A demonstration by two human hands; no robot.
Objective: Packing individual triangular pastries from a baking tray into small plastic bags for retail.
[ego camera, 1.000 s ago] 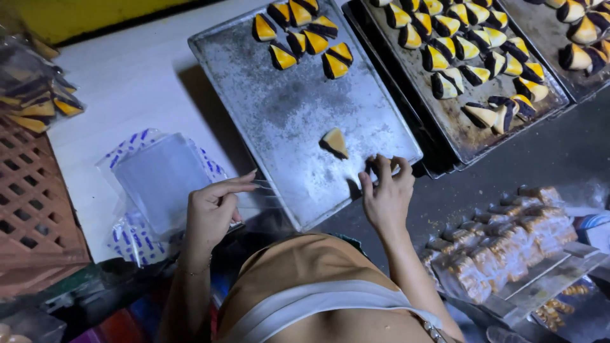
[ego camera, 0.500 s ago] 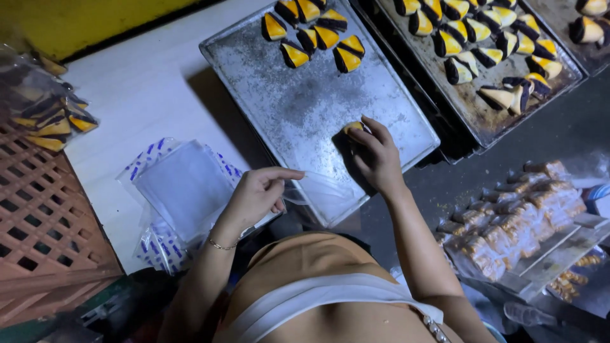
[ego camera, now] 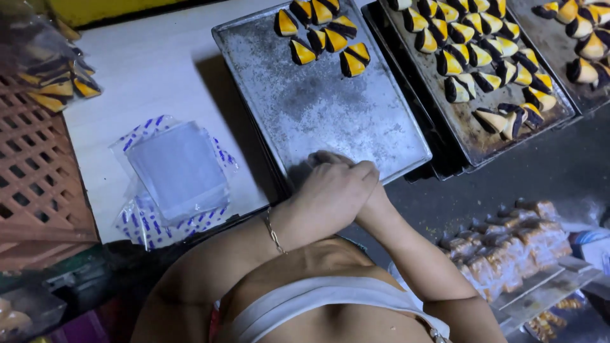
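Since half a second ago, both hands have drawn together at the near edge of the metal tray (ego camera: 330, 108), and the lone pastry wedge that lay by the right fingers is no longer visible on the bare metal. The left hand (ego camera: 333, 194), a thin chain at its wrist, now lies curled over the right hand (ego camera: 327, 159), covering nearly all of it. Only a few right fingertips show at the tray's rim. The left fingers are bent in a loose clench over the other hand; whether the right fingers grip the wedge or anything else cannot be told, as they are hidden.

To the left, on the pale table (ego camera: 146, 70), lies a loose stack of clear plastic bags (ego camera: 175, 174), square, flat and glossy, edged with blue printed marks. At the far left edge a filled clear bag (ego camera: 51, 73) holds yellow and dark wedges, cut off by the frame. Beneath it sits a reddish plastic crate (ego camera: 35, 184) with a lattice top.

The tray is dull, scratched steel, mostly bare, with a small cluster of yellow-and-dark triangular pastries (ego camera: 324, 35) at its far end. A second tray (ego camera: 483, 121), darker and stained, carries many more of them in rows; a third tray (ego camera: 572, 76) is cut off at the top right corner. Lower right, wrapped brown cakes (ego camera: 502, 248) sit in dim light, hard to make out.
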